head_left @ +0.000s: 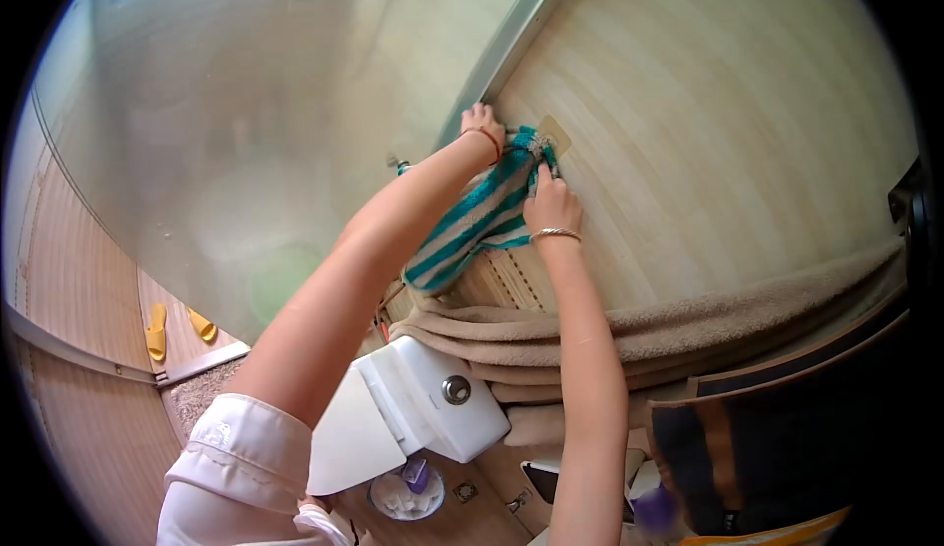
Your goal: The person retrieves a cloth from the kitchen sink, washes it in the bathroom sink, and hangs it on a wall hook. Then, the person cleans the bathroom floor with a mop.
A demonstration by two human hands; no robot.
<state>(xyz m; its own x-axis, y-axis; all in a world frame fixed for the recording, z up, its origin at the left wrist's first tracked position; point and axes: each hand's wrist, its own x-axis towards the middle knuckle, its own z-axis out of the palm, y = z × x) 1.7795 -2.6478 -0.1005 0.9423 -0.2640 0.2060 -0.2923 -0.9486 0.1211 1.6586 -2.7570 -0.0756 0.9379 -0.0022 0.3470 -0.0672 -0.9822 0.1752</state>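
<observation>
A teal and beige striped towel [470, 214] hangs against the wall, its top gathered at a hook plate [557, 135]. My left hand [482, 125] is at the towel's upper left edge, beside the metal frame, with fingers curled and partly hidden. It appears to grip the cloth there. Just below the gathered top, my right hand [554, 204] has its index finger pointing up against the towel, the other fingers folded in at its edge. A red band circles my left wrist and a twisted bangle my right.
A glass panel with a metal frame [511, 40] stands at the left. Below are a white toilet tank [447, 394], brown towels [688, 335] on a rail, and a bin [406, 497] with paper. Yellow slippers [157, 332] lie at far left; a dark bag [777, 448] hangs at right.
</observation>
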